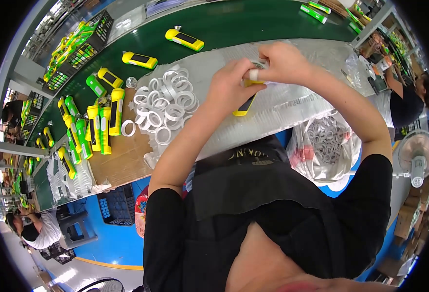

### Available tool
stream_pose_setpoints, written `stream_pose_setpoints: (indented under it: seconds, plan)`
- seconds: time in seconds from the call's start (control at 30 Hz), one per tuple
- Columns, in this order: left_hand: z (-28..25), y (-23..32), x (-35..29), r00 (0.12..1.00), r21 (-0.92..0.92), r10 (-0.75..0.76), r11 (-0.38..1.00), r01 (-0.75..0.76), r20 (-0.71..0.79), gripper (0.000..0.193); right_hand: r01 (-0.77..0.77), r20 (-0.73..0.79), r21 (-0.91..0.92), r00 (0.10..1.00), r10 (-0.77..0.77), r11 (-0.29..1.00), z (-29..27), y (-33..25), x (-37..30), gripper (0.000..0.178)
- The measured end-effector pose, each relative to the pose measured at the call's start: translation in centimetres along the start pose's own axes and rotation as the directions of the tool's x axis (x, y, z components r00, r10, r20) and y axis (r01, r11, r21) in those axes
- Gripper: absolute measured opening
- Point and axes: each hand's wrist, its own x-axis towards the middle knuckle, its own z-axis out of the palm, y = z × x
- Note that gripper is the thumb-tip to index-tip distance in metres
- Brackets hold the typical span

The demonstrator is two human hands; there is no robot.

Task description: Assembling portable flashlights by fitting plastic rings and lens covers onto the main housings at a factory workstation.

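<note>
Upper ctr, L hand point(229, 83) holds yellow torch point(245, 105), R hand point(283, 63) bunched at its head, grip unclear; prob fitting step, next move needs steady hold

L hand point(231, 83) grips yel. torch point(245, 105); R hand point(283, 63) at its top end, by wht ring point(254, 74). Loose rings point(168, 104) piled on grey mat point(297, 104), L of torch. Yel./grn torches point(116, 114) farther L. Bag point(316, 173) w/ grey rings point(328, 138) nr R elbow.
</note>
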Motion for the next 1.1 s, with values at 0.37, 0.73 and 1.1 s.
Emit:
stream_pose_setpoints:
  seconds: [0.37,0.73,1.1]
  plan:
    - [0.5,-0.1,0.3,0.999,0.032,0.038,0.999,-0.037,-0.028,0.043,0.163,-0.130,0.241,0.982,-0.135,0.957,2.1,2.2,0.3,0.043]
    - [-5.2,1.5,-0.2,0.831,-0.573,-0.043,0.704,0.419,0.555,0.109,0.636,-0.538,0.451,0.754,-0.378,0.626,-1.2,1.4,-4.6,0.043]
    - [-1.2,-12.4,7.4,0.819,0.220,-0.284,0.955,0.198,0.499,0.063,0.228,-0.541,0.628,0.815,0.207,0.744,12.1,6.8,12.4,0.031]
